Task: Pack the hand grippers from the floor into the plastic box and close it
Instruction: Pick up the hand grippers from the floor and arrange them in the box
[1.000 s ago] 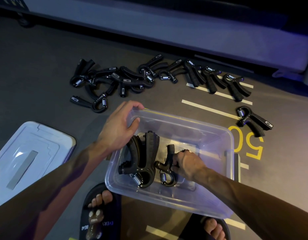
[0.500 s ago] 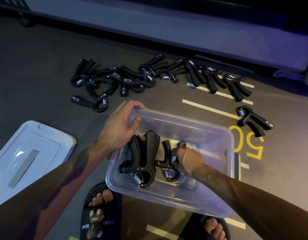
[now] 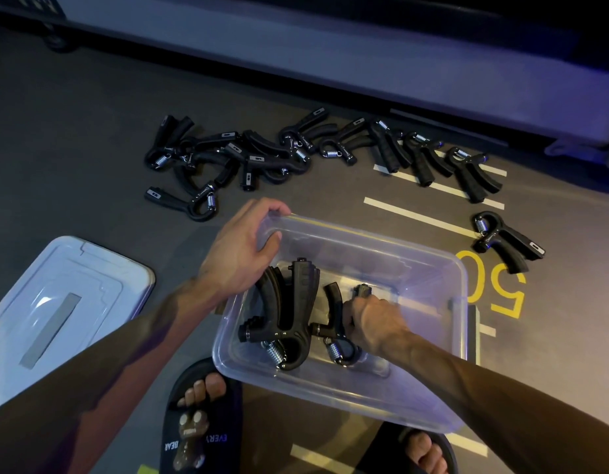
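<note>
Right hand down inside the plastic box, fingers curled round one handle of a hand gripper lying on the box floor w/ another gripper touching its left side. Left hand pinches the box's far-left rim, thumb inside, fingers outside.

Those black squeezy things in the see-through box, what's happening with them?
A person is packing hand grippers into a clear plastic box on the floor. The left hand holds the box's far-left corner. The right hand is inside, its grip on a hand gripper beside a bigger one already lying there. Many more hand grippers wait on the floor beyond the box. The lid lies off to the left, so the box isn't closed.
</note>
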A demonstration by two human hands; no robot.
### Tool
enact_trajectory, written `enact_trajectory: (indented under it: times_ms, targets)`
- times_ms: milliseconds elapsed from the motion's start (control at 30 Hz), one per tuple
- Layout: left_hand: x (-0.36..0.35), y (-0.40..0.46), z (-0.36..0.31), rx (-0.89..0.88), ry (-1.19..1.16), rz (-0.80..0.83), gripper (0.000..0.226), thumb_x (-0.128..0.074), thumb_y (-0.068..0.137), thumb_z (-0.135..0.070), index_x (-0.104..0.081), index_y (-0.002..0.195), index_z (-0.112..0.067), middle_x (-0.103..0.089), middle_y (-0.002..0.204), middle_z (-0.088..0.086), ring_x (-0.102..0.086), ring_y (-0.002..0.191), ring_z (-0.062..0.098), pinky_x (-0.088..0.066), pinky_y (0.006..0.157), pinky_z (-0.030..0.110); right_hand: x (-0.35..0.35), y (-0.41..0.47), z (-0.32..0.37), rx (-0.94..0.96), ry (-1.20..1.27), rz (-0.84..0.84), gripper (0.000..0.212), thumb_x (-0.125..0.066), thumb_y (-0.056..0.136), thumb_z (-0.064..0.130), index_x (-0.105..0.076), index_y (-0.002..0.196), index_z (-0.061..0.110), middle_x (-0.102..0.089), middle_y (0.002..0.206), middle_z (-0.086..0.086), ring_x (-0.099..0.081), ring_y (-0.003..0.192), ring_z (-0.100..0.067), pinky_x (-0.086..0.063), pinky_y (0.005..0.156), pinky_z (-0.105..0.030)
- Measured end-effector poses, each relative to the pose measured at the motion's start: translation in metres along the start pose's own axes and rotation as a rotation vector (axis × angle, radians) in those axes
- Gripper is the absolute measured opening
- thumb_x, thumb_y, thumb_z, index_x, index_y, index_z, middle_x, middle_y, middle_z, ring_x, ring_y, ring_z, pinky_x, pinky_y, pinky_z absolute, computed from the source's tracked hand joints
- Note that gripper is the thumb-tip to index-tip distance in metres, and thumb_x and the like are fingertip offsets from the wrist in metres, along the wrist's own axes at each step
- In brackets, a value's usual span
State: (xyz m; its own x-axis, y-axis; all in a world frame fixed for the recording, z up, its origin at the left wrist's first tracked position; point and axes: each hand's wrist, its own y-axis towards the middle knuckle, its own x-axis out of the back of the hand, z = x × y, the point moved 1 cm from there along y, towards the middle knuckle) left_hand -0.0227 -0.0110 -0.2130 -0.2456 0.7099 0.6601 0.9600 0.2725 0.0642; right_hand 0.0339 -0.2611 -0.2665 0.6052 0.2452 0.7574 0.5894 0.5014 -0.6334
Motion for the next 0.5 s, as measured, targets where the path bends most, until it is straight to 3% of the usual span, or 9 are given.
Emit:
enact_trajectory:
  times_ms: [167,367,500]
  targets:
    - [-0.0002,0.0002,0.0007,0.004,0.001,0.001,0.037,-0.062,0.094,-0.018,-0.054,0.122,-0.04,-0.055,0.118,-0.022,-0.052,0.113,-0.006,-0.037,0.095,0.013,-0.0057,-0.0061,0.0019,0.016,0.014,0.035,0.021,-0.062,0.09,0.021,-0.066,0.111,0.019,-0.072,0.109,-0.006,-0.068,0.1,-0.026,-0.058,0.086,-0.036]
    - [-0.0007,-0.0002,0.0008,0.005,0.005,-0.001,0.037,-0.062,0.094,-0.018,-0.053,0.121,-0.041,-0.054,0.117,-0.025,-0.051,0.113,-0.01,-0.034,0.093,0.006,-0.0082,-0.0074,-0.0021,0.009,0.088,0.017,0.018,-0.066,0.087,0.019,-0.069,0.105,0.021,-0.073,0.103,-0.003,-0.07,0.093,-0.022,-0.056,0.077,-0.029]
    - [-0.0006,0.0002,0.0009,0.013,0.002,0.002,0.037,-0.062,0.095,-0.019,-0.052,0.122,-0.043,-0.055,0.119,-0.024,-0.053,0.114,-0.005,-0.039,0.095,0.017,-0.0105,-0.0089,-0.0015,0.011,0.138,0.04,0.02,-0.066,0.085,0.017,-0.071,0.104,0.02,-0.073,0.102,-0.004,-0.069,0.093,-0.022,-0.058,0.078,-0.029]
